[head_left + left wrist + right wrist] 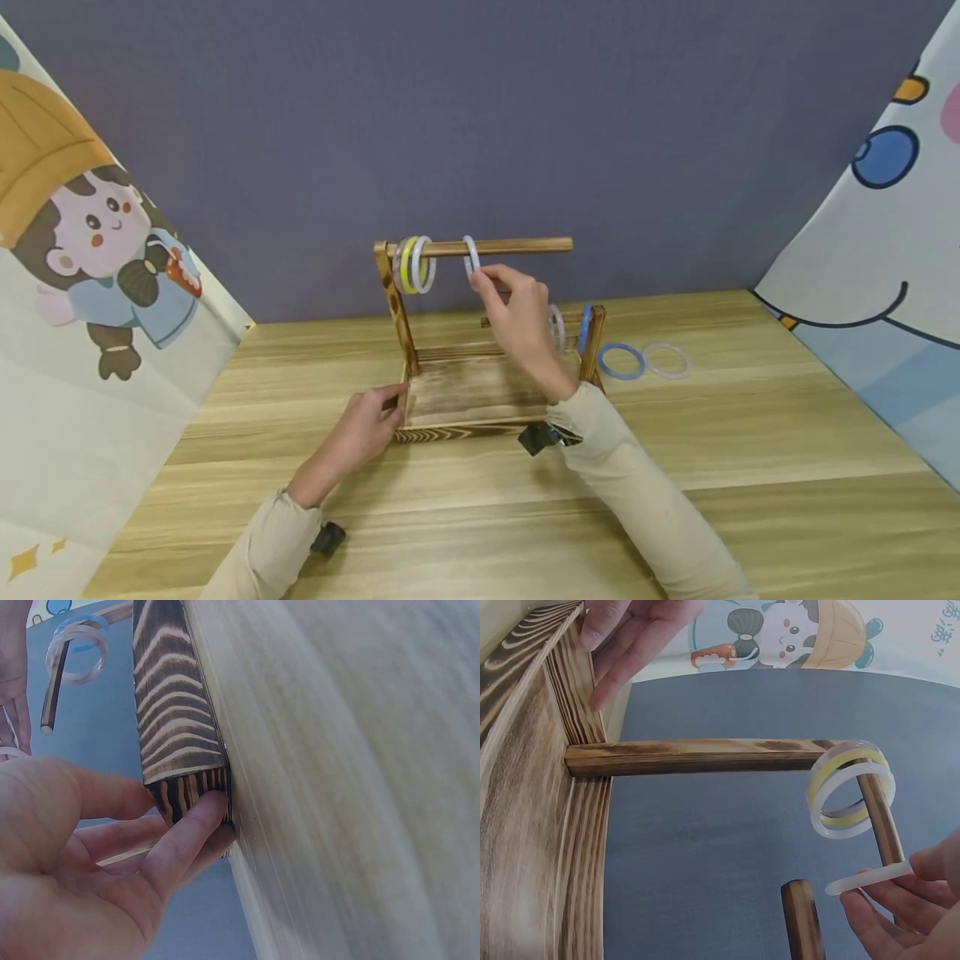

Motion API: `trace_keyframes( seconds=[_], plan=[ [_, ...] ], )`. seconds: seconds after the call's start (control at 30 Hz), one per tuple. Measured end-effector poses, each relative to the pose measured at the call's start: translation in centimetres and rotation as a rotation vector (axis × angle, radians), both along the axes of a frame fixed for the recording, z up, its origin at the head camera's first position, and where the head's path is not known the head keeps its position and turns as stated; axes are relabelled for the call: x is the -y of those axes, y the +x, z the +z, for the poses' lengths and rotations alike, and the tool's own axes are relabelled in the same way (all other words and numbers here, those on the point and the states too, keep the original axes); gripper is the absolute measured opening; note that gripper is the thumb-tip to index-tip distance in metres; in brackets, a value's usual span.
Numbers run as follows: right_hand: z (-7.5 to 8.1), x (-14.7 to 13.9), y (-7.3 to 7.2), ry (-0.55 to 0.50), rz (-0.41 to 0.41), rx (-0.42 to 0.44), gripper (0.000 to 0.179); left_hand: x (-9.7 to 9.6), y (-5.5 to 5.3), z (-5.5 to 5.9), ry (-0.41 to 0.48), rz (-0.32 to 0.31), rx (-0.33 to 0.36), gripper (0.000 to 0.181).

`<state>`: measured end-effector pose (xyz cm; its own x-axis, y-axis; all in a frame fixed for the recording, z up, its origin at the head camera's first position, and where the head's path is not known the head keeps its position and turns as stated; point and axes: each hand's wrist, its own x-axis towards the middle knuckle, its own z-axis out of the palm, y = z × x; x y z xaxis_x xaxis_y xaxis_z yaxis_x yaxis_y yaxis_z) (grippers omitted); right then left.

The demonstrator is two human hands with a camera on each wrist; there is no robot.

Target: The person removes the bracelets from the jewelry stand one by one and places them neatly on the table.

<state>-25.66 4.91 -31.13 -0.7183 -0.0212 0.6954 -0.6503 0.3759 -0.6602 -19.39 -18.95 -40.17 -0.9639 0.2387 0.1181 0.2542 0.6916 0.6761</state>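
A wooden bangle stand (472, 432) with a tray base stands on the table. My right hand (519, 321) pinches a white bangle (471, 254) between thumb and fingers, and the bangle hangs around the upper bar (528, 246). To its left on that bar are a yellow bangle (847, 757), a white bangle (417, 275) and a translucent bangle (397, 268). My left hand (366, 423) holds the left end of the base, its fingers against the striped corner (184, 769). Partly behind my right hand, the lower bar carries a blue bangle (585, 327) and a pale bangle (556, 329).
Right of the stand, a blue bangle (622, 361) and a pale pink bangle (667, 361) lie flat on the wood-grain table (750, 400). A grey-blue panel (480, 125) rises behind, with cartoon-printed panels at both sides.
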Motion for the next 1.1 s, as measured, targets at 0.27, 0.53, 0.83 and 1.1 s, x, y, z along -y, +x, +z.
trace_keyframes(
  seconds=[0.27,0.53,0.83,1.1],
  plan=[
    [0.4,-0.8,-0.2,0.029,0.012,0.018,0.023,0.2,0.1,0.1,-0.004,0.004,0.011,0.043],
    [0.6,-2.3,-0.4,0.072,-0.017,0.020,0.020,0.1,0.0,0.1,-0.007,-0.006,0.012,0.044],
    [0.5,-4.6,-0.5,0.121,-0.024,0.012,0.021,-0.3,-0.1,0.1,-0.001,-0.003,0.020,0.043],
    [0.4,-5.3,-0.6,0.143,-0.019,-0.003,0.022,-0.3,0.1,0.1,-0.010,0.019,0.000,0.042]
  ],
)
